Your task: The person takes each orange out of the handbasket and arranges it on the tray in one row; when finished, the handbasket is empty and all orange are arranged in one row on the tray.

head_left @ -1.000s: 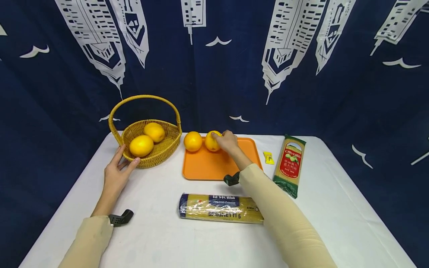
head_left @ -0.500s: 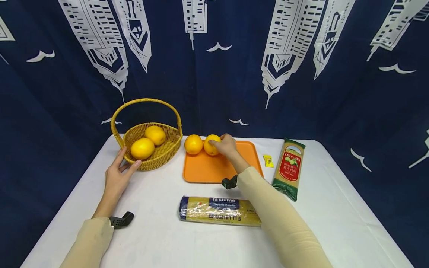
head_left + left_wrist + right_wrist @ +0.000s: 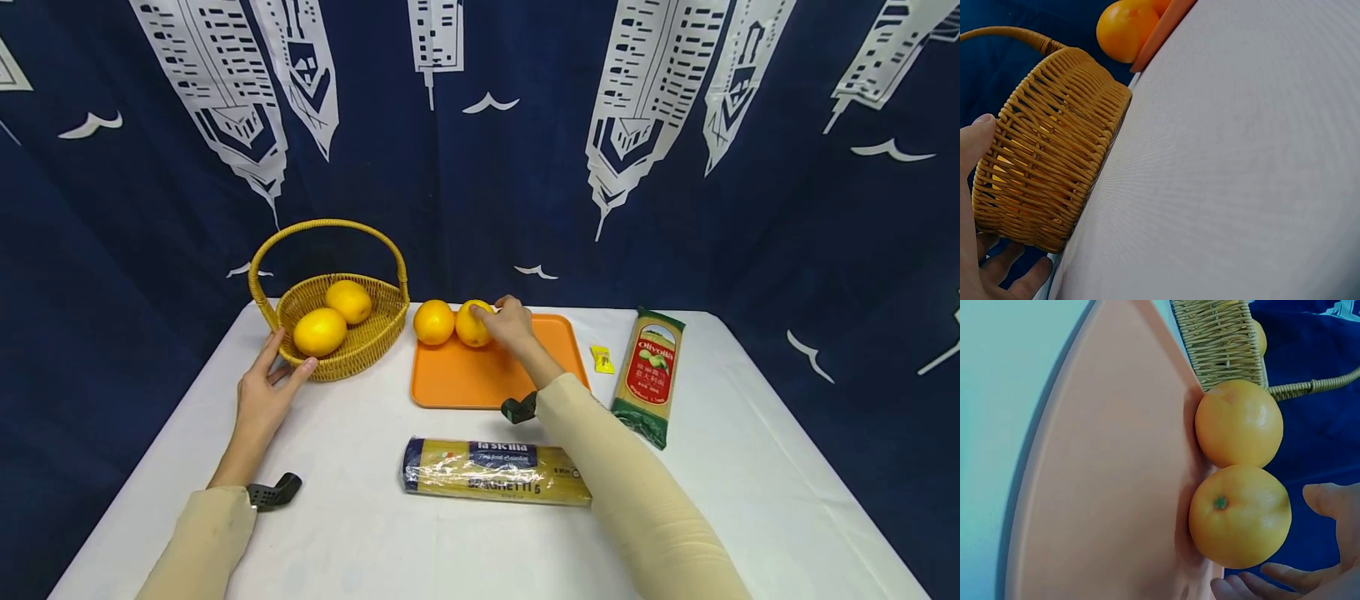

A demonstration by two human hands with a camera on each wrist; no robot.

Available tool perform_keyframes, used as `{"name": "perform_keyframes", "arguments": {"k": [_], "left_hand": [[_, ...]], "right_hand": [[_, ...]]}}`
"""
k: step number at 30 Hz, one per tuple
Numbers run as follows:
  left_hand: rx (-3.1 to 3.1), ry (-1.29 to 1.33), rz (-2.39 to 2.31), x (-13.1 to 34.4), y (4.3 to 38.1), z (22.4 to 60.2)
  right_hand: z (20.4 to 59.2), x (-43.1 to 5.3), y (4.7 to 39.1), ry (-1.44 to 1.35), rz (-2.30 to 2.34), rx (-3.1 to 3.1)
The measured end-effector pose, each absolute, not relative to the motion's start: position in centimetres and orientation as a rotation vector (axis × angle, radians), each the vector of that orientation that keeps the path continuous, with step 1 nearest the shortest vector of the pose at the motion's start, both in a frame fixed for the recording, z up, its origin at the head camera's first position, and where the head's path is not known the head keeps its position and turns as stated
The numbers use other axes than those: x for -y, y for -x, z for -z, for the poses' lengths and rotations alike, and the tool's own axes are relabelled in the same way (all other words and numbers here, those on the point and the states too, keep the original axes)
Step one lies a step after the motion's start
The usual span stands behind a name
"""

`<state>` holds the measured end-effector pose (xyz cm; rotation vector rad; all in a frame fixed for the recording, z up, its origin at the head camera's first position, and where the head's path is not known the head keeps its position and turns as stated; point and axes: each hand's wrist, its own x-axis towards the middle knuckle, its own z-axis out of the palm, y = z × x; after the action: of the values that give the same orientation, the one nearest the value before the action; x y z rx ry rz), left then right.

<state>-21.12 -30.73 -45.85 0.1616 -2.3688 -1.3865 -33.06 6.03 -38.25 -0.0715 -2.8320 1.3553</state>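
My left hand [image 3: 264, 387] rests against the near left side of a wicker basket [image 3: 360, 354] with a tall handle. In the left wrist view, its thumb touches the rim and its relaxed fingers lie along the basket's end. Two yellow oval fruits [image 3: 320, 332] that look like lemons lie inside. An orange tray [image 3: 465, 383] bears two oranges side by side at its back edge. Around the right-hand orange [image 3: 1240, 519] my right hand [image 3: 513, 325] spreads its thumb and fingers; the right wrist view shows the thumb apart from the peel. The left-hand orange [image 3: 1239, 425] sits nearer the basket.
A clear-wrapped spaghetti pack [image 3: 487, 473] lies in front of the tray, partly under my right forearm in the head view. Right of the tray are a small yellow packet [image 3: 602, 359] and a green-ended pasta pack [image 3: 649, 375]. A dark blue printed curtain [image 3: 510, 192] hangs behind the table.
The head view tilted slightly between the first two frames. My right thumb has shifted a little up on the right-hand orange since half a second ago; basket, fruits and left hand stay put.
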Motion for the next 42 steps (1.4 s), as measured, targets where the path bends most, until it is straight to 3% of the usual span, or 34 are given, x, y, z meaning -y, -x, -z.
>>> {"name": "perform_keyframes", "arguments": {"k": [19,42], "left_hand": [[2.364,-0.177,1.387,31.0,21.0,46.0],[2.346,-0.154,1.393,30.8,21.6,46.2]], "right_hand": [[35.4,-1.4,30.6,-0.307,-1.318,2.678],[36.7,7.4,28.9,-0.562,-1.425,2.766]]}}
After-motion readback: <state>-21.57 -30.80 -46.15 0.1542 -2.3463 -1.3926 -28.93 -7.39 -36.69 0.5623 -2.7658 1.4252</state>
